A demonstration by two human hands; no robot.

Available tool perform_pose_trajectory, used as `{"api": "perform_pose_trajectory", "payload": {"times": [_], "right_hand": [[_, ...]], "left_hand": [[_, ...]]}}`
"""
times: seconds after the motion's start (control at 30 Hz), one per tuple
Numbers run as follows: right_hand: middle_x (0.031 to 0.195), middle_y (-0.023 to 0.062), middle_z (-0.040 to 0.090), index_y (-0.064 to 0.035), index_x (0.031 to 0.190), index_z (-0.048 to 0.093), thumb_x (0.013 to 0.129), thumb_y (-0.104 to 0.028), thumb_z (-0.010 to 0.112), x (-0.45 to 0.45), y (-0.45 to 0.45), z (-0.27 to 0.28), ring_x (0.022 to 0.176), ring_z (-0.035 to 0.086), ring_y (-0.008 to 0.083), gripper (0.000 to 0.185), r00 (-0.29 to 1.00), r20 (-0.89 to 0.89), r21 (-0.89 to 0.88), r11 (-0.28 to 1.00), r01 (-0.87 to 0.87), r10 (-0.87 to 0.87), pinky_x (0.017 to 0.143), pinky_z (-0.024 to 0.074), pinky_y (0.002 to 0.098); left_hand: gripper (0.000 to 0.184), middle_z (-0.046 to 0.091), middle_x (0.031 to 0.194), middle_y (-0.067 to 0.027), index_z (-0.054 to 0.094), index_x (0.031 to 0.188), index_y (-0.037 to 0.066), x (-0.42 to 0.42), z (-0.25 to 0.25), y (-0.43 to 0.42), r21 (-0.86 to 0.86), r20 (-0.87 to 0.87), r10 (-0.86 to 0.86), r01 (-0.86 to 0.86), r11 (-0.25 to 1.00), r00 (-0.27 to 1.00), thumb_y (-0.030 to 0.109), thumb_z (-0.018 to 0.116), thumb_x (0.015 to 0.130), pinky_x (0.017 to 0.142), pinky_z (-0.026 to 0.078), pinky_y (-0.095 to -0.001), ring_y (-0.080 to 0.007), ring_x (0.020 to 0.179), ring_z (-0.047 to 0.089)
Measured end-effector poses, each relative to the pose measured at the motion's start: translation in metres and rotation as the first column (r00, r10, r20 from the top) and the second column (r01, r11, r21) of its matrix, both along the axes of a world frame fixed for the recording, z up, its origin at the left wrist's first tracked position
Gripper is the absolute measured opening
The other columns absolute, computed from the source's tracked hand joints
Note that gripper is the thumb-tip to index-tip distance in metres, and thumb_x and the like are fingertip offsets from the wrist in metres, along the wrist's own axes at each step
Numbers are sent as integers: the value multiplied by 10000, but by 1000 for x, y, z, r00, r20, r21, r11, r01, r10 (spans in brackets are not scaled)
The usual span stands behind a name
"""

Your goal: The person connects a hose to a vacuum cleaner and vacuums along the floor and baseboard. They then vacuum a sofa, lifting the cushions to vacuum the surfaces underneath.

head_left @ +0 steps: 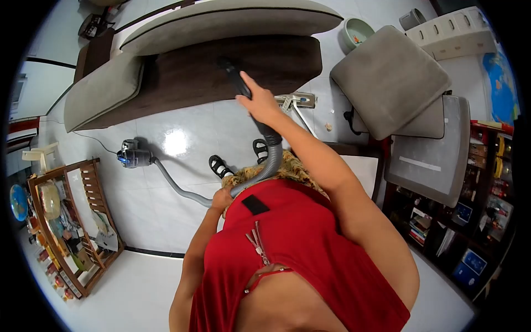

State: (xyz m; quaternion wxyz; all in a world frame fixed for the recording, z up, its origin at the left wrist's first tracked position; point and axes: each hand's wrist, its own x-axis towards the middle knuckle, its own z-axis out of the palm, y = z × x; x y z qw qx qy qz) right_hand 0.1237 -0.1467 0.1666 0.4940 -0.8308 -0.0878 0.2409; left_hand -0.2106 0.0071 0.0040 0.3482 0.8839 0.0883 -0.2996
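Note:
My right hand [261, 104] is wrapped round the black handle of a vacuum cleaner wand [238, 80], its index finger lying along the top. The dark nozzle end reaches over the dark brown sofa seat [188, 69]; whether it touches the fabric is hard to tell. From the handle, a grey corrugated hose [273, 157] curves down past my waist. Near my left hip, my left hand [222, 199] is closed around this hose. The hose runs on across the floor to the small grey-blue vacuum canister [134, 155], which has a thin cord trailing away.
Grey cushions [232, 25] lean along the sofa. A floor-cleaning head [298, 100] with a white pole lies by the sofa's front edge. Stacked grey cushions [390, 80], a pale green basin [358, 33] and dark shelves [442, 232] stand right; a wooden rack [83, 221] stands left.

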Motion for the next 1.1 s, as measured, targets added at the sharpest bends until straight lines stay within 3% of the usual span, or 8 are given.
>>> {"api": "perform_pose_trajectory", "payload": {"times": [0.17, 0.4, 0.6, 0.63, 0.67, 0.77, 0.83, 1.1], "right_hand": [[802, 37, 577, -163, 1518, 360, 885, -124, 677, 2, -101, -5, 546, 528, 105, 709, 949, -52, 186, 931, 315, -311, 507, 496, 267], [943, 106, 657, -120, 1521, 339, 882, -185, 656, -3, -162, 21, 651, 643, 189, 716, 805, -123, 26, 809, 587, -580, 588, 545, 317], [1095, 113, 647, -144, 1514, 349, 875, -234, 688, 9, -74, 53, 694, 644, 132, 729, 937, 90, 135, 937, 323, -336, 624, 536, 321], [1066, 144, 668, -156, 1507, 364, 867, -262, 690, 23, -58, 5, 718, 676, 166, 727, 882, 396, 85, 967, 241, -254, 640, 533, 334], [1117, 280, 657, -144, 1500, 357, 836, -350, 667, 24, -42, 32, 992, 642, 454, 761, 962, 214, 16, 985, 172, -171, 894, 494, 452], [1046, 290, 667, -160, 1495, 370, 828, -345, 667, 44, -17, 13, 991, 633, 467, 754, 991, 96, -40, 995, 94, -90, 899, 489, 476], [755, 175, 678, -144, 1494, 382, 866, -262, 654, 57, -29, -13, 522, 641, 223, 695, 943, 297, -20, 986, 163, -150, 635, 546, 361], [916, 150, 695, -113, 1497, 380, 861, -220, 676, 59, -195, -17, 601, 660, 204, 710, 819, 76, 52, 822, 566, -569, 543, 535, 348]], "left_hand": [[418, 684, 934, -236, 630, 1118, 67, 18, -18, -11, -44, 167, -66, 75, 996, 984, 377, 614, 839, 763, 514, -510, -428, 877, 656], [307, 669, 894, -236, 608, 1035, 77, 66, 0, -26, -20, 271, -148, 159, 987, 951, 298, 617, 821, 738, 509, -526, -422, 855, 654], [439, 682, 929, -203, 617, 1101, 91, 29, -11, -15, -39, 217, 30, -22, 999, 976, 415, 659, 808, 763, 516, -511, -428, 880, 651], [465, 686, 944, -196, 617, 1129, 97, 27, -6, -15, -55, 230, 62, -50, 997, 971, 433, 659, 811, 770, 518, -506, -429, 891, 652], [494, 690, 951, -195, 614, 1152, 99, 25, -3, -15, -52, 198, 75, -66, 997, 977, 445, 670, 805, 774, 521, -502, -428, 897, 654], [585, 701, 975, -192, 603, 1221, 105, 27, 4, -15, -37, 102, 118, -114, 993, 988, 482, 703, 784, 788, 527, -489, -427, 914, 661], [564, 697, 937, -206, 608, 1160, 97, 36, 4, -16, 30, 90, 79, -82, 996, 993, 457, 746, 748, 770, 525, -498, -425, 884, 664], [478, 680, 908, -204, 585, 1048, 80, 119, 16, -39, 24, 183, -219, 218, 976, 958, 247, 823, 668, 757, 528, -486, -406, 882, 660]]}}
